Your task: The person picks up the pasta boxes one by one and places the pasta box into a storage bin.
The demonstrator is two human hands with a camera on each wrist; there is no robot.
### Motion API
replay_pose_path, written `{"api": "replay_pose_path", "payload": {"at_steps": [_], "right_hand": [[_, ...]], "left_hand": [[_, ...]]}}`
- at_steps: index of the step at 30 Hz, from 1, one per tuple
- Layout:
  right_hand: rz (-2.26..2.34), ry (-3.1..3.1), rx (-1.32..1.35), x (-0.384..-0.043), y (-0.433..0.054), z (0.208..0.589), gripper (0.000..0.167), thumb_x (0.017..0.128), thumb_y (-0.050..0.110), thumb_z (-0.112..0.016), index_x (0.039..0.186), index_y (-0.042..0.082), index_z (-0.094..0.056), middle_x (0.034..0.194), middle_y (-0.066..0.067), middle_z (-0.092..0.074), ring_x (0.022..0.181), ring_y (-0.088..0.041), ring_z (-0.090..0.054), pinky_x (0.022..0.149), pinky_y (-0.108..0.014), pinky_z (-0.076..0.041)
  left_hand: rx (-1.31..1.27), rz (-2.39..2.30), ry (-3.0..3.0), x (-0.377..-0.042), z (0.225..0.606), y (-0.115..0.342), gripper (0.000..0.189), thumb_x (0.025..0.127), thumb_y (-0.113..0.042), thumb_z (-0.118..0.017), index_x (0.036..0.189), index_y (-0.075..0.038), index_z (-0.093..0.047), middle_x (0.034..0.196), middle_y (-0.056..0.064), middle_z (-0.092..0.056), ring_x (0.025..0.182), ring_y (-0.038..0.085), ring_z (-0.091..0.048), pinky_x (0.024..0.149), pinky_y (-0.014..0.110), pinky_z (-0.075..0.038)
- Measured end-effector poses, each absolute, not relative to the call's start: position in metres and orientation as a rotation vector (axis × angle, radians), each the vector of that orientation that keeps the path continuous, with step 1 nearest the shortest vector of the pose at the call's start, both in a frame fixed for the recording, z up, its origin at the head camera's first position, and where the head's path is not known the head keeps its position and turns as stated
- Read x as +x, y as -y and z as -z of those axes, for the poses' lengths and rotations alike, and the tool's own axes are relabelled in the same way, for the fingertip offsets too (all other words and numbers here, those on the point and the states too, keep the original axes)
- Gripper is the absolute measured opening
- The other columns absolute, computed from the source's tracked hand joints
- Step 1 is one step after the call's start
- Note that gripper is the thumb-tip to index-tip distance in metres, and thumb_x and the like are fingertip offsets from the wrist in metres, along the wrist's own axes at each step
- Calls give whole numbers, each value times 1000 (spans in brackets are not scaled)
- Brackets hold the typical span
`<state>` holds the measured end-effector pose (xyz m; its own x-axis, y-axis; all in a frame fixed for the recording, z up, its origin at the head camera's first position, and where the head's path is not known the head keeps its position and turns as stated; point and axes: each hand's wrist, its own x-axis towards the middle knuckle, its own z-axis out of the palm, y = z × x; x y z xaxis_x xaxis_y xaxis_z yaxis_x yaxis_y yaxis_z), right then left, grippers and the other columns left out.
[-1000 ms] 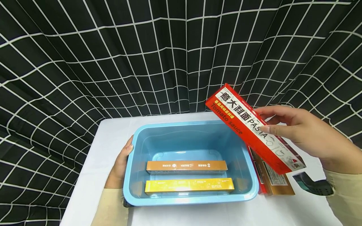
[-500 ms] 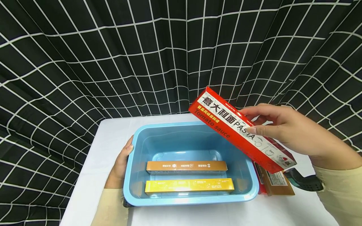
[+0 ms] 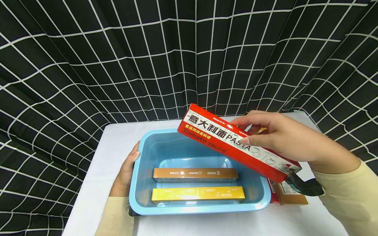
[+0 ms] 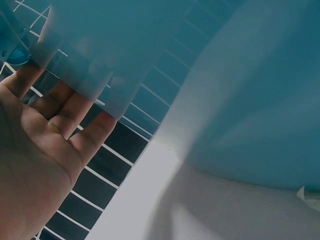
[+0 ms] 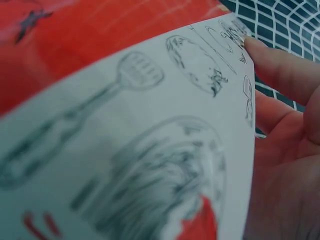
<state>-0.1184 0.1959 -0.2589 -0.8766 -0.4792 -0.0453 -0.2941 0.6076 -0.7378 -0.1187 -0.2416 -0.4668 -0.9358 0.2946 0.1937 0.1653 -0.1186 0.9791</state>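
Observation:
My right hand (image 3: 265, 132) grips a red and white pasta box (image 3: 236, 141) with thumb and fingers on its long sides. The box hangs tilted over the right part of a blue plastic bin (image 3: 199, 209), its left end higher. The right wrist view shows the box's printed panel (image 5: 215, 107) close up beside the thumb. At the bin's left side, my left hand (image 3: 129, 164) holds the rim, and its fingers (image 4: 92, 135) lie partly behind the see-through blue plastic. Inside the bin lie a brown box (image 3: 195, 173) and a yellow box (image 3: 198, 193), side by side lengthwise.
On the white table (image 3: 97, 170), right of the bin, lie a brown-gold box (image 3: 295, 199) and a red box (image 3: 274, 197), partly hidden by the held box. Something yellow shows behind the right hand. A black cloth with a white grid (image 3: 177, 62) encloses the back and sides.
My right hand has carried the pasta box leftward and its left end has dropped, so it lies flatter and more over the bin. The left hand stays on the rim.

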Motion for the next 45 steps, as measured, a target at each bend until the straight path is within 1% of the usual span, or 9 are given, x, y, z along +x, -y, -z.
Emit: {"api": "replay_pose_path", "payload": {"at_steps": [2,5,11,16,20,27,33,38,45], "right_hand": [[1134,-2573,-674,-119,-190,257,52,99,14,-81,150,15,-68,136,-7,-62,105,-29,-67,64,-37,-63],[1112,-2562,-694,-120,-182,253,52,100,14,-81,150,17,-69,136,-6,-62,112,-31,-65,65,-36,-63],[1081,-2550,-769,-124,-168,245,49,101,15,-80,148,21,-70,135,-3,-64,123,-33,-57,71,-37,-63],[1107,-2487,-843,-132,-159,242,46,101,14,-79,146,23,-72,133,1,-67,118,-30,-60,76,-43,-62],[1148,-2390,-808,-138,-149,241,46,101,15,-78,146,24,-73,136,-3,-65,117,-34,-62,76,-43,-63],[1125,-2304,-824,-153,-131,250,44,101,18,-78,144,23,-73,135,-3,-66,110,-31,-66,82,-46,-61],[1091,-2237,-859,-166,-116,265,43,101,15,-78,144,19,-73,125,-1,-72,104,-27,-70,84,-47,-59],[1088,-2151,-831,-172,-107,279,42,101,14,-78,142,16,-73,118,-2,-75,101,-27,-71,83,-45,-58],[1076,-2061,-767,-179,-96,301,40,100,14,-79,140,13,-74,115,-4,-75,99,-28,-71,81,-43,-60]], "left_hand": [[533,-2220,-2025,-118,467,242,66,109,-36,-31,171,-15,-32,167,15,-40,155,37,-33,117,45,-37],[521,-2220,-2027,-118,466,242,66,108,-37,-31,171,-16,-32,167,14,-40,155,36,-32,118,48,-36],[491,-2216,-2030,-118,466,241,66,108,-38,-31,171,-18,-33,167,11,-41,155,37,-32,117,61,-30],[468,-2213,-2031,-119,467,241,66,108,-39,-30,171,-19,-33,167,12,-41,153,40,-34,115,65,-30],[434,-2209,-2044,-120,471,242,66,108,-41,-31,171,-21,-33,168,13,-39,151,42,-35,114,70,-29],[375,-2209,-2030,-122,471,241,69,108,-43,-33,174,-23,-25,174,12,-27,155,43,-24,115,77,-19],[334,-2209,-2036,-119,467,241,72,108,-43,-33,176,-21,-20,176,10,-22,155,42,-20,116,79,-14],[323,-2224,-2012,-117,467,242,73,109,-43,-33,176,-18,-17,175,11,-23,156,40,-19,119,75,-16],[366,-2218,-1997,-120,470,242,67,109,-42,-34,173,-24,-27,168,10,-33,151,37,-26,117,73,-23]]}}
